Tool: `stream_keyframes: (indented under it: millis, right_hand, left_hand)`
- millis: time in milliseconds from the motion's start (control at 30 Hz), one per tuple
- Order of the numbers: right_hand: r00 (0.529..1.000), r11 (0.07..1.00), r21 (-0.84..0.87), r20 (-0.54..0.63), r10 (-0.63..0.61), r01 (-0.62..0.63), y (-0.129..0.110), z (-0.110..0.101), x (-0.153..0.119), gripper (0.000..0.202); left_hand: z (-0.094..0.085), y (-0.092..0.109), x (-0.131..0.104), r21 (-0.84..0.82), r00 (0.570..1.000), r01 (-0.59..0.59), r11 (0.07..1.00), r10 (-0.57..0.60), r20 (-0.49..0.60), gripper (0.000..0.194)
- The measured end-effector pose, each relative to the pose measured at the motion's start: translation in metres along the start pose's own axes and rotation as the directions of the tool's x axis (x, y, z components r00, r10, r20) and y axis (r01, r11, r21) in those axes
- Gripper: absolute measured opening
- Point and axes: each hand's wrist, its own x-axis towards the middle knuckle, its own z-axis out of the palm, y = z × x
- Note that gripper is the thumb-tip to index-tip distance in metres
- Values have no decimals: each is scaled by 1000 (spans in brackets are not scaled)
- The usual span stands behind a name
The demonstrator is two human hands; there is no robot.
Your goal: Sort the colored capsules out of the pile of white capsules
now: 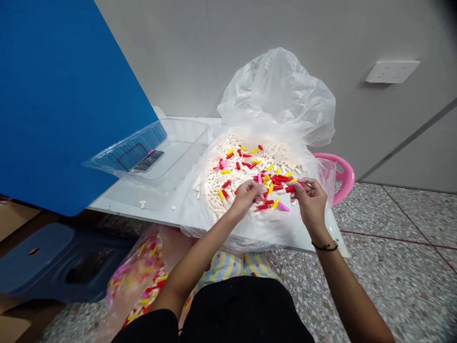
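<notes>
A heap of small white plug-like pieces (214,183) lies on a clear plastic bag (200,209), with red, yellow and pink tube-shaped pieces scattered over it. At the heap's near edge, my left hand (245,199) is closed with fingertips pinched; what it holds, if anything, is hidden. My right hand (312,202) is closed on a small red tube with a white end (290,189), held between thumb and fingers and pointing left. Between the hands lie several red pieces, a yellow piece (276,203) and a pink piece (283,206).
A clear plastic tray (185,157) stands left on the white table (124,197). Loose white pieces lie near the front edge. Below left are a bag of coloured pieces (143,276) and a dark blue stool (43,252). A pink chair back (345,181) is at right; a blue panel (64,95) rises left.
</notes>
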Motion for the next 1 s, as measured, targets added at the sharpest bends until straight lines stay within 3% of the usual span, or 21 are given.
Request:
stream_keyframes:
  millis: [133, 233, 333, 500, 600, 700, 767, 833, 900, 1000]
  right_hand:
    - [999, 999, -8, 15, -40, 40, -14, 16, -22, 27]
    - [999, 999, -30, 33, -37, 38, -15, 21, -34, 25]
    - [996, 999, -37, 84, -21, 24, -11, 24, -43, 23]
    - [951, 986, -149, 310, -22, 71, -5, 12, -51, 28]
    - [907, 940, -312, 421, 3, 142, -8, -3, -49, 24]
    - [869, 926, -376, 469, 159, 33, -11, -12, -45, 34]
    - [791, 936, -334, 540, 287, -112, -12, -13, -44, 45]
    - [739, 930, -318, 581, 343, -181, -11, -14, -46, 46]
    - [777, 936, -341, 563, 280, -90, -9, -14, -48, 34]
    - [833, 900, -393, 549, 63, 191, -10, -16, -51, 28]
  left_hand:
    - [19, 1, -20, -31, 1000, -10, 999, 11, 27, 37]
    - [23, -2, -25, -46, 1000, -3, 999, 2, -27, 40]
    - [26, -8, -29, -41, 999, 41, 998, -41, 10, 40]
    - [18, -11, -30, 1, 992, 119, 993, -119, -41, 34]
    - [9, -6, -33, 248, 997, -49, 967, 64, -52, 29]
    - [3, 4, -39, 501, 949, -303, 811, 304, 81, 21]
    - [1, 9, -43, 571, 923, -380, 728, 339, 182, 16]
    - [0, 9, -45, 581, 922, -386, 717, 316, 222, 15]
    - [-1, 4, -45, 556, 944, -330, 763, 275, 183, 16]
    - [-3, -5, -42, 477, 980, -200, 856, 173, 99, 20]
